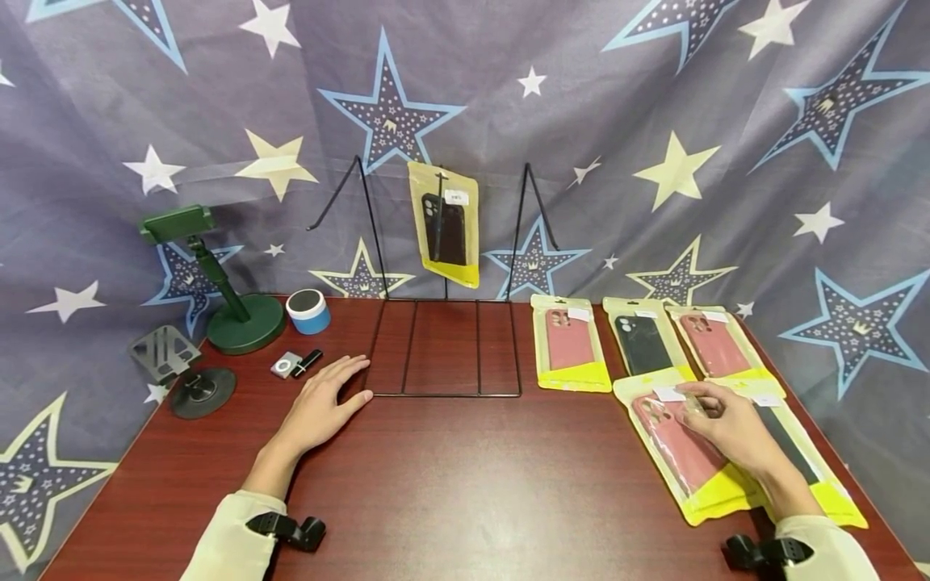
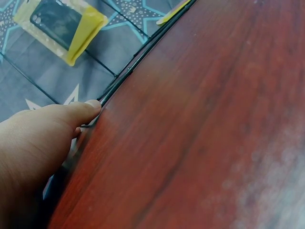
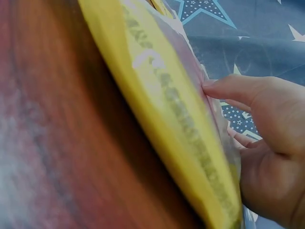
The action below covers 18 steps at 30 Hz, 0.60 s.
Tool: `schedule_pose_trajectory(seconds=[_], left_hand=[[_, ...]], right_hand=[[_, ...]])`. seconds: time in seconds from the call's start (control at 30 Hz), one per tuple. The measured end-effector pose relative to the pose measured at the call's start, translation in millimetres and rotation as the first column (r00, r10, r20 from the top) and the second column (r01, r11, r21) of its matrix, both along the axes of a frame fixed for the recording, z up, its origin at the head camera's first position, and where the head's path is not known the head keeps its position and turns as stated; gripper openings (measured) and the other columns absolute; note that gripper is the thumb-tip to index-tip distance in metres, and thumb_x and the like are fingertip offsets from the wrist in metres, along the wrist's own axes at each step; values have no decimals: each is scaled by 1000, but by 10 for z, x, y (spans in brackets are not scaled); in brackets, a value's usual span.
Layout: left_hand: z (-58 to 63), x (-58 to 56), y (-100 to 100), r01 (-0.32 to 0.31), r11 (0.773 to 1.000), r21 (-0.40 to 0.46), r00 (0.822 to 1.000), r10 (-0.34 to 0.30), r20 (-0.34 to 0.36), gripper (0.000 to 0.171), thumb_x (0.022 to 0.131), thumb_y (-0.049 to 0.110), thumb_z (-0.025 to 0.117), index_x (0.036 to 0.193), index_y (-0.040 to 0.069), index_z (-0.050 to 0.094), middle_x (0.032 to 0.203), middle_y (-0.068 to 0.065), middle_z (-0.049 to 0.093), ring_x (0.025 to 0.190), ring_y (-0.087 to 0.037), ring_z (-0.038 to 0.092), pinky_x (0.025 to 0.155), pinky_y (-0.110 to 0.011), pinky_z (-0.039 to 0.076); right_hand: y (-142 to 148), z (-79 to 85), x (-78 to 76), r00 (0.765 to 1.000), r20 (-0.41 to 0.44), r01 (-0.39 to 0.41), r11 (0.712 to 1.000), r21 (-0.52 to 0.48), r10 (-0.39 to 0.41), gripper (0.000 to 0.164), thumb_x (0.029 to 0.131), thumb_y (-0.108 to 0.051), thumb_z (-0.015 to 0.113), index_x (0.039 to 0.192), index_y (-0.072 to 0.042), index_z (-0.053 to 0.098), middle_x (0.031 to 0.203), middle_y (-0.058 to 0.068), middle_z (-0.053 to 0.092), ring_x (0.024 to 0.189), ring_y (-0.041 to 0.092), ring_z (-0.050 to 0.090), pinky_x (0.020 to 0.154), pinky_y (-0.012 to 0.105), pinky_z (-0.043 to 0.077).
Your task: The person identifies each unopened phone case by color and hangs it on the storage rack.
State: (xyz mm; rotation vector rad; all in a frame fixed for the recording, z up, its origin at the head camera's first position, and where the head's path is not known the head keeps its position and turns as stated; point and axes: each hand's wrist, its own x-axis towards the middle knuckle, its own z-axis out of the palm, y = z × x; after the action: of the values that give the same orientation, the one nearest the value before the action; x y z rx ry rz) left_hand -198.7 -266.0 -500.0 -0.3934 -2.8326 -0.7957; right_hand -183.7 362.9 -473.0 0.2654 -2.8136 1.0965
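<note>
My left hand (image 1: 324,407) lies on the table with its fingers extended. Its thumb touches the front left corner of a black wire rack (image 1: 443,395). From the rack's middle hook hangs a bagged black phone case (image 1: 445,230). At the right, my right hand (image 1: 730,428) pinches a bagged pink phone case (image 1: 683,452) near its white label, between thumb and fingers. In the right wrist view, the thumb (image 3: 233,88) presses on the clear front of that bag; the other fingertips are partly hidden behind it.
Other bagged cases lie around it: a pink one (image 1: 570,339), a dark one (image 1: 647,343), another pink one (image 1: 715,343) and a dark one (image 1: 788,444). Leftward stand a green phone stand (image 1: 247,323), a grey stand (image 1: 203,391), a blue tape roll (image 1: 308,311) and small gadgets (image 1: 286,365).
</note>
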Motion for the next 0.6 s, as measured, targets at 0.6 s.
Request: schedule_pose_trajectory(seconds=[0.6], left_hand=[[16, 15, 7, 2, 1000, 0, 1000, -2, 2, 58, 99, 35, 69, 149, 10, 54, 157, -18, 50, 151, -42, 38, 114, -71, 31]], right_hand=[[-34, 49, 25, 993, 119, 22, 993, -113, -8, 32, 95, -13, 75, 123, 1, 69, 94, 10, 71, 73, 5, 60, 61, 24, 53]])
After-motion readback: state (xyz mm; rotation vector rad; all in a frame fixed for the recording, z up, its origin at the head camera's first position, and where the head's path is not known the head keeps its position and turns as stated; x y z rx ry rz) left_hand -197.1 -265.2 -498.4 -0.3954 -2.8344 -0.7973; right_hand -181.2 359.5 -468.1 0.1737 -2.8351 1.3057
